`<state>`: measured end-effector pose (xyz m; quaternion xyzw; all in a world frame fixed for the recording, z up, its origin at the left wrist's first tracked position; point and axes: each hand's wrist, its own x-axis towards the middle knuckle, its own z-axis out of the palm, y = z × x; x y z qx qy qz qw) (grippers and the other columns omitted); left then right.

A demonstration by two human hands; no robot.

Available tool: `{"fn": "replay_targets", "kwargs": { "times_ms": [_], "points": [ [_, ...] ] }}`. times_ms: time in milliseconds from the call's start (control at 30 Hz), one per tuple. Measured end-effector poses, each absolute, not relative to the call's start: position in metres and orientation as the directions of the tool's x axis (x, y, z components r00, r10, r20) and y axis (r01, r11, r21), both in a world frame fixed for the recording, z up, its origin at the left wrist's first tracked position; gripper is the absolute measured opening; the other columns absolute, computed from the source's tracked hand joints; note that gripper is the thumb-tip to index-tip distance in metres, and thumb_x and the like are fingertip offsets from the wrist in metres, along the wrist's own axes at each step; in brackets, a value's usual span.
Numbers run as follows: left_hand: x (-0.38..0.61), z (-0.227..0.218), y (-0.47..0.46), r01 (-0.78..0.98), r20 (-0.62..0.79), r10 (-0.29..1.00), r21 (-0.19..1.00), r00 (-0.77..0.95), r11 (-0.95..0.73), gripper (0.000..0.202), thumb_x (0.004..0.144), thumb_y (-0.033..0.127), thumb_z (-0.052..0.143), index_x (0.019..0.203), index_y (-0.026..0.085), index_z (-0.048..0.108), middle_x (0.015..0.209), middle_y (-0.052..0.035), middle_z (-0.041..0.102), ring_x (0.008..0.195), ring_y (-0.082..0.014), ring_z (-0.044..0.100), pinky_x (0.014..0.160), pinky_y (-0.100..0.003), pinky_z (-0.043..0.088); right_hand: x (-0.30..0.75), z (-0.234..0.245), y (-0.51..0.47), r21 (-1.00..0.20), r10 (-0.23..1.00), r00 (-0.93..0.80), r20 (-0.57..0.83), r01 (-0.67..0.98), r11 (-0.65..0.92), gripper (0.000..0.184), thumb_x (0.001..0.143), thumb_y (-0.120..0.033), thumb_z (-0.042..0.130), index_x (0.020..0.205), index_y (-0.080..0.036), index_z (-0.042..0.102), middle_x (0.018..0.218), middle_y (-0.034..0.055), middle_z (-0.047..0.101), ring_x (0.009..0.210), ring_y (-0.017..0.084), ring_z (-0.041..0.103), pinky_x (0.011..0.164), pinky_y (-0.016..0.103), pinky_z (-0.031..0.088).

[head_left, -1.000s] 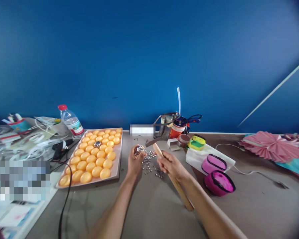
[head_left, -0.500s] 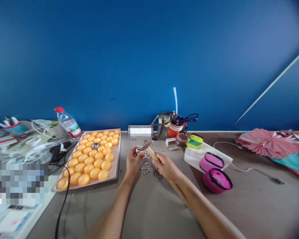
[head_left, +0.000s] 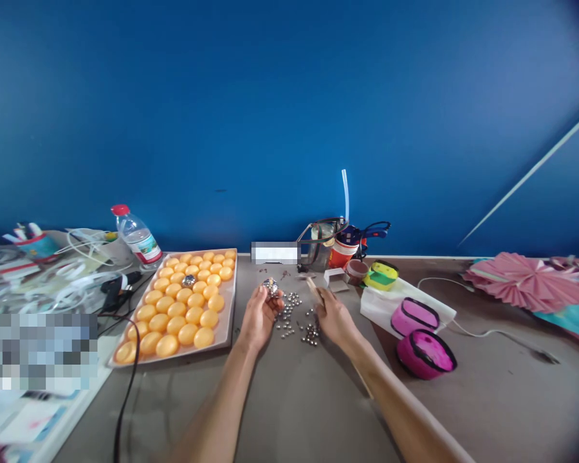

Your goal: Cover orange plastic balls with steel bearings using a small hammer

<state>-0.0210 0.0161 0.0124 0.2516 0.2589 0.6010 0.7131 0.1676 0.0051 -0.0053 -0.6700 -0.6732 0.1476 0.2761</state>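
My left hand is closed around a small ball covered with shiny silver studs, held up at its fingertips. My right hand lies low on the table with its fingers round the wooden handle of a small hammer, whose head points away near the back. A scatter of silver studs lies on the grey table between the two hands.
A tray of several orange balls sits to the left, one studded ball among them. A water bottle, cables and a black glue gun lie further left. Cups with tools, pink pouches and pink paper fans stand right.
The right hand has lowered the hammer from a raised tilt beside the studded ball down to the table. The left hand keeps the ball in nearly the same spot.
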Motion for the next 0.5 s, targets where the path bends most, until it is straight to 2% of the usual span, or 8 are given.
{"fn": "replay_targets", "kwargs": {
  "times_ms": [133,333,433,500],
  "points": [
    [-0.021,0.013,0.015,-0.752,-0.061,0.978,0.630,0.200,0.193,0.038,0.078,0.038,0.060,0.108,0.015,0.057,0.074,-0.0045,0.062,0.059,-0.0109,0.055,0.060,-0.024,0.044,0.168,-0.007,0.002,-0.444,0.988,0.031,0.151,0.895,0.040,0.045,0.079,-0.014,0.040,0.124,-0.015,0.044,0.111,0.0137,0.058,0.095,0.021,0.058,0.078,0.029,0.043],
    [-0.021,0.016,0.014,-0.772,-0.076,0.967,0.588,0.243,0.240,0.035,0.079,0.040,0.058,0.103,0.014,0.060,0.072,-0.0045,0.059,0.055,-0.0103,0.050,0.058,-0.025,0.041,0.166,-0.002,-0.001,-0.312,0.996,0.041,0.075,0.950,-0.016,0.045,0.079,-0.012,0.043,0.123,-0.016,0.047,0.106,0.0125,0.059,0.089,0.021,0.058,0.076,0.029,0.039],
    [-0.021,0.018,0.013,-0.770,-0.075,0.959,0.581,0.273,0.264,0.035,0.081,0.042,0.055,0.100,0.013,0.061,0.068,-0.0036,0.057,0.054,-0.0101,0.048,0.056,-0.024,0.039,0.164,0.004,-0.003,-0.247,0.990,0.032,0.138,0.969,0.003,0.038,0.080,-0.014,0.045,0.117,-0.017,0.054,0.104,0.0126,0.058,0.096,0.024,0.054,0.080,0.033,0.037],
    [-0.021,0.018,0.013,-0.765,-0.077,0.956,0.582,0.284,0.274,0.036,0.081,0.044,0.054,0.098,0.013,0.061,0.065,-0.0025,0.055,0.052,-0.0098,0.045,0.055,-0.024,0.038,0.161,0.008,-0.005,-0.247,0.980,-0.014,0.198,0.967,0.064,0.035,0.082,-0.016,0.045,0.115,-0.018,0.056,0.105,0.0122,0.057,0.099,0.025,0.052,0.083,0.034,0.037]
  ]
}}
